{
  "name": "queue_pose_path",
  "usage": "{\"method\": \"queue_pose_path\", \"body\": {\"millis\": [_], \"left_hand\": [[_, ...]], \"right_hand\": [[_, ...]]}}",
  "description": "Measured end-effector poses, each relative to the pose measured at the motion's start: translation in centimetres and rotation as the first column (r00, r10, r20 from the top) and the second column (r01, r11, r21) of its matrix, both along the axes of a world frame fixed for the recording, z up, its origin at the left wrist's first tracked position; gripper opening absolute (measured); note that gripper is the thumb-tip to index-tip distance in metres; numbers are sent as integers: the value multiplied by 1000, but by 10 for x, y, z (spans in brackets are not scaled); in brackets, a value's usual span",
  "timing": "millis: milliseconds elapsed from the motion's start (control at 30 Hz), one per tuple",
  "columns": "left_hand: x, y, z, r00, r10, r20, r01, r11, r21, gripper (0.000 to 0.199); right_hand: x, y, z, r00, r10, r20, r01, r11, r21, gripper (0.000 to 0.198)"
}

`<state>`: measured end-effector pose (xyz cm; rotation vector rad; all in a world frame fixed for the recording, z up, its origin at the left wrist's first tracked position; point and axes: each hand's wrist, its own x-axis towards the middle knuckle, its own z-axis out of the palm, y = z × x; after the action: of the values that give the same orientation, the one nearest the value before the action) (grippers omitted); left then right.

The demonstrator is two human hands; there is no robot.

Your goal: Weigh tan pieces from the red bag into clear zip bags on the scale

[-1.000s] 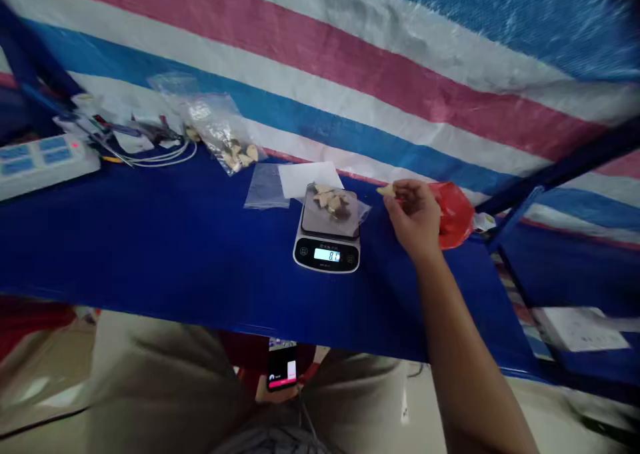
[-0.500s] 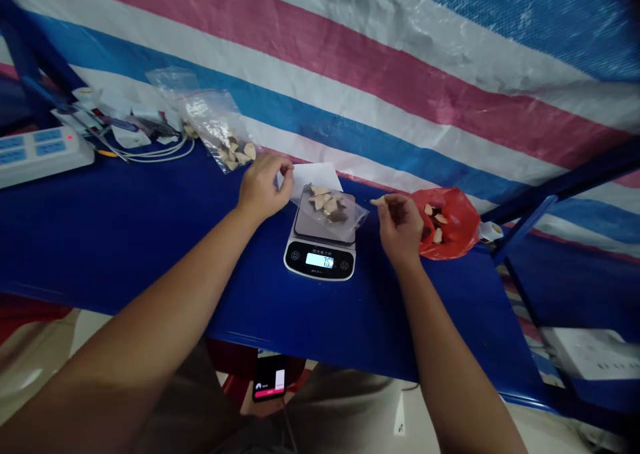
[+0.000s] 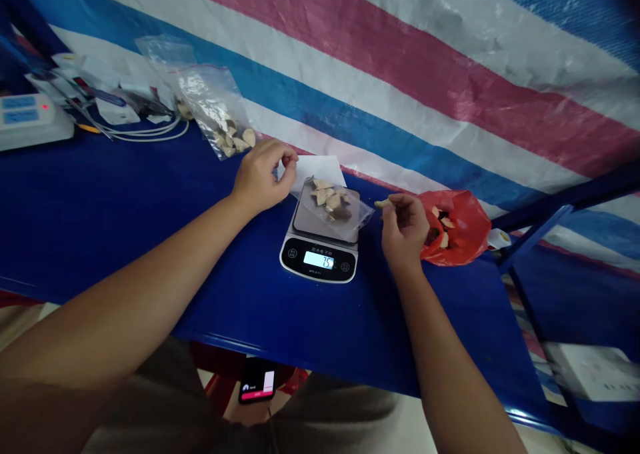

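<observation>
A white and black digital scale (image 3: 319, 259) stands on the blue table, its lit display seeming to read 7.5. Across its plate lies a clear plastic bag (image 3: 357, 221) with several pale dried slices (image 3: 330, 197) inside. To the right of the scale, my right hand (image 3: 404, 231) pinches a small pale slice (image 3: 383, 204) between thumb and fingertips. My left hand (image 3: 265, 177) hovers by the scale's upper left, fingers curled, thumb and forefinger apart, with nothing visible between them. Beside my right hand sits an open red plastic bag (image 3: 467, 231) holding more slices.
A zip bag of similar slices (image 3: 227, 124) leans at the back left. Further left are cables (image 3: 150, 134) and a power strip (image 3: 35, 122). White paper (image 3: 325, 167) lies behind the scale, before a striped tarp (image 3: 310, 61). Below the table edge is a phone (image 3: 257, 381).
The camera view has shifted a little. Both hands keep nearly the same pose beside the scale, and the display seems to go from 7.6 to 7.5.
</observation>
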<state>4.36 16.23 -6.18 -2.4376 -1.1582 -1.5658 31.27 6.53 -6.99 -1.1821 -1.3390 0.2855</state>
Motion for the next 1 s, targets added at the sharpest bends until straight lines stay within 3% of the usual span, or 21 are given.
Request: {"method": "queue_pose_path", "body": {"millis": [233, 400, 633, 867, 1000], "left_hand": [[2, -1, -1, 1000, -12, 18, 12, 1000, 7, 6], [4, 0, -5, 1000, -16, 23, 16, 1000, -25, 7], [6, 7, -12, 999, 12, 32, -10, 997, -76, 9], [5, 1, -14, 1000, 4, 4, -3, 996, -91, 8], [3, 8, -18, 993, 26, 119, -12, 992, -123, 7]], "right_hand": [[-5, -3, -1, 999, 24, -27, -25, 999, -28, 23], [0, -2, -4, 997, -65, 29, 67, 995, -67, 20], [14, 9, -12, 978, -208, -32, 204, 974, -98, 15], [16, 22, -17, 963, -261, -64, 248, 955, -159, 18], [16, 24, -16, 969, -245, -20, 239, 958, -158, 20]]}}
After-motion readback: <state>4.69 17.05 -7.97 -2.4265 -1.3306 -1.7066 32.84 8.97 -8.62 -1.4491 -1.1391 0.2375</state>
